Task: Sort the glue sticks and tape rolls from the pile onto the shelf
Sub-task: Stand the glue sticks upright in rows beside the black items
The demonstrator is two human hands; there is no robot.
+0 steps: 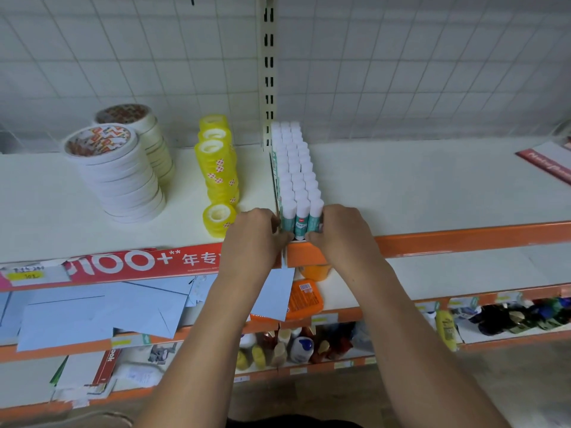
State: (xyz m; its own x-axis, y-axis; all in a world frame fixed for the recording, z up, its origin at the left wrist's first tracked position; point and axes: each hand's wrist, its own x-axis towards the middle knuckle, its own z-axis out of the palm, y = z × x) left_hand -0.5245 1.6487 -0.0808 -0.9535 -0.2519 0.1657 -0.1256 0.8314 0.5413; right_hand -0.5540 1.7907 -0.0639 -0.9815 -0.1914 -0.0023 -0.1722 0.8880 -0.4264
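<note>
White-capped glue sticks (296,168) in tight block at shelf (432,186) front edge; left hand (256,236), right hand (343,233) grasp front row from both sides, apparently squaring rows; tape rolls (217,168) stacked left.

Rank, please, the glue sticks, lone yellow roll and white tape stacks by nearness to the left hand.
1. Glue sticks: at the left hand's fingertips, on its right.
2. Lone yellow roll: just to its left.
3. White tape stacks: far left, farther back.
</note>
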